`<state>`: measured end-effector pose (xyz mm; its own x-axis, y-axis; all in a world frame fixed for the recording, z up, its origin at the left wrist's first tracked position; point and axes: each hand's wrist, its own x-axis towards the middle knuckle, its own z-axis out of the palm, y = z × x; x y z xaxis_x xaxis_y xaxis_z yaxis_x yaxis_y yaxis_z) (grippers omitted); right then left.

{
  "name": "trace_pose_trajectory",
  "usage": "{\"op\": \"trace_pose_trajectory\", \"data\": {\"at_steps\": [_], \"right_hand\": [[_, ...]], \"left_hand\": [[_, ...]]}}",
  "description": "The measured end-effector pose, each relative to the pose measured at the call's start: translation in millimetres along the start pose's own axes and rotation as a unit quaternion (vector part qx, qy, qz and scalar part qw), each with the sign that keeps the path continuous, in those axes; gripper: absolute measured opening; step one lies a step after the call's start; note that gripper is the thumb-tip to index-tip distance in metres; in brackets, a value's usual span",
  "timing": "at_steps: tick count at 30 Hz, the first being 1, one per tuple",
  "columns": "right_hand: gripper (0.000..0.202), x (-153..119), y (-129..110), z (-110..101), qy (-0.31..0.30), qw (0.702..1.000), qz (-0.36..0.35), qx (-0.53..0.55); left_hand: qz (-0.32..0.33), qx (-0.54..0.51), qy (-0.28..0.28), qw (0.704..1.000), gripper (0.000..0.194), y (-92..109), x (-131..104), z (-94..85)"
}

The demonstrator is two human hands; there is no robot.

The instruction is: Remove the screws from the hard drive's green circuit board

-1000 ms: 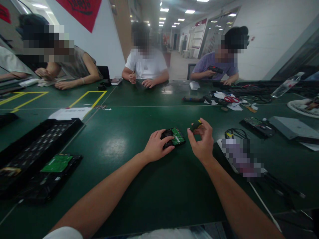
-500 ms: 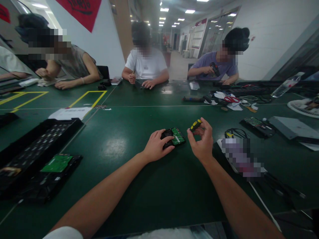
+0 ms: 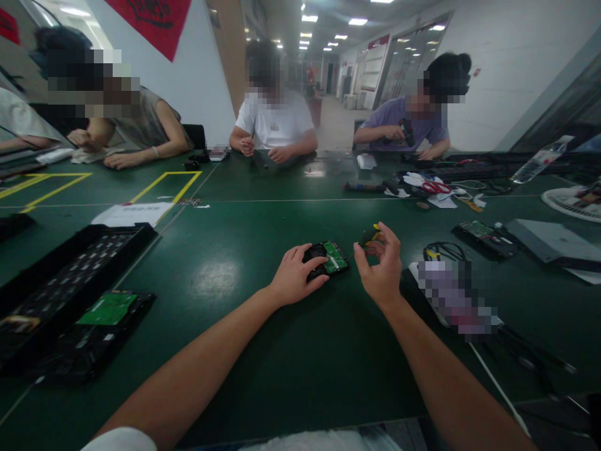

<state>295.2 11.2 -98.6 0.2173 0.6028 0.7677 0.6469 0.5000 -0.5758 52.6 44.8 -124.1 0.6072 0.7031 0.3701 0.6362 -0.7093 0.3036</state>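
A small black hard drive with a green circuit board (image 3: 335,257) lies on the green table (image 3: 263,351) in front of me. My left hand (image 3: 299,275) rests over its left part, thumb and fingers holding it against the table. Just right of the drive, my right hand (image 3: 381,266) grips a yellow-and-black screwdriver (image 3: 369,235) between thumb and fingers. The screwdriver's thin shaft points down and left toward the drive's right edge; whether its tip touches is too small to tell.
At the left lie a long black tray (image 3: 136,235) and a second drive with a green board (image 3: 107,309). A pixelated object (image 3: 455,294), cables and another drive (image 3: 486,238) are at the right. Across the table, several people sit with their hands on or near it.
The screwdriver has turned in my right hand, showing more of its black side. My left hand and the drive have stayed in place. The middle person's hands have shifted slightly.
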Motion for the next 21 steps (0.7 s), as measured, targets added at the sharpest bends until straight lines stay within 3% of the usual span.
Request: {"op": "trace_pose_trajectory", "data": {"at_steps": [21], "right_hand": [[0.065, 1.1, 0.4, -2.7, 0.001, 1.0, -0.023, -0.007]], "left_hand": [[0.004, -0.005, 0.007, 1.0, 0.049, -0.5, -0.6, 0.1]]}}
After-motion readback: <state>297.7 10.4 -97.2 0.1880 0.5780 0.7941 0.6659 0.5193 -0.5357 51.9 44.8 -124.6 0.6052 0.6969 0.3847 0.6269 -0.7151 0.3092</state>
